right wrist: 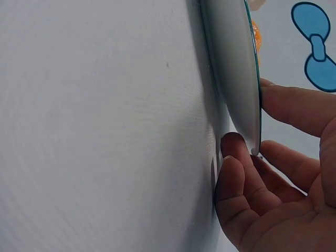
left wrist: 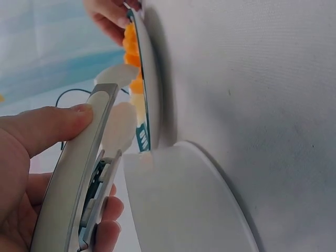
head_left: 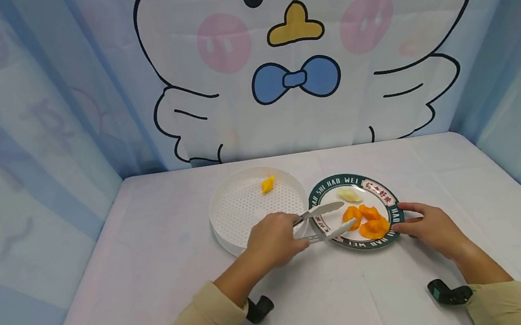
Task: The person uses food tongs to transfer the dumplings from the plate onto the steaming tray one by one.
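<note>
My left hand grips a pair of tongs, with the thumb along one handle in the left wrist view. The tongs' pale tips are spread apart over the left part of a round plate with a dark green lettered rim. On the plate lie several orange pieces and one pale yellow piece. At the plate's right edge, my right hand holds the rim, thumb on one side and fingertips underneath in the right wrist view. Nothing sits between the tongs' tips.
Left of the plate stands a round white perforated tray, holding a small yellow piece. Its edge is close against the plate. A white cloth covers the table, and a printed curtain hangs behind it.
</note>
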The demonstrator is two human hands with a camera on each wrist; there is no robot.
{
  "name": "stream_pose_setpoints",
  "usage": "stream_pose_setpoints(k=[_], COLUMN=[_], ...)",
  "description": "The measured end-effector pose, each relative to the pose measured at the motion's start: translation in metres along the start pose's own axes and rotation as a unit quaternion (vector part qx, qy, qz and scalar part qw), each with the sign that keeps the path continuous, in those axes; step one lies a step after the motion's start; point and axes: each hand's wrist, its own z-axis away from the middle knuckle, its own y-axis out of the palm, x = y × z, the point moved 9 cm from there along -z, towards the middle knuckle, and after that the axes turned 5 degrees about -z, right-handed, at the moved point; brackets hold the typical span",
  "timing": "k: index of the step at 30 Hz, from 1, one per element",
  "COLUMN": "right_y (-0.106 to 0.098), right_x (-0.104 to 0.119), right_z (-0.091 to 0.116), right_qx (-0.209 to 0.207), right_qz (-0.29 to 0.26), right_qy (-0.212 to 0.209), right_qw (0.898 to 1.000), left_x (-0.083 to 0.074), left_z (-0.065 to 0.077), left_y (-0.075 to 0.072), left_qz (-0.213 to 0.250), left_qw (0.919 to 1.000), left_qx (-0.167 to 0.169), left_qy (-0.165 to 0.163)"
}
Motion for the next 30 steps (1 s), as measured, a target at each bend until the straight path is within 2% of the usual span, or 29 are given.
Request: stream_pose_setpoints(k=[20,30], right_y=[0.0005,0.0005], right_x=[0.0007,-0.001], right_z=[-0.0002,-0.0008], right_qx=[-0.002,-0.003], right_qz=[-0.001,-0.001], right_qy=[0.0,0.007], right_qw=[1.0,1.0], left_x=[-0.0011,-0.0008], left_z=[-0.0055,-0.003], left_y=[0.0068,0.0028], left_qz=[0.008,0.001], left_qw=[0.9999,1.0], left_qx=[0.01,-0.003], left_qy=[-0.008,-0.004])
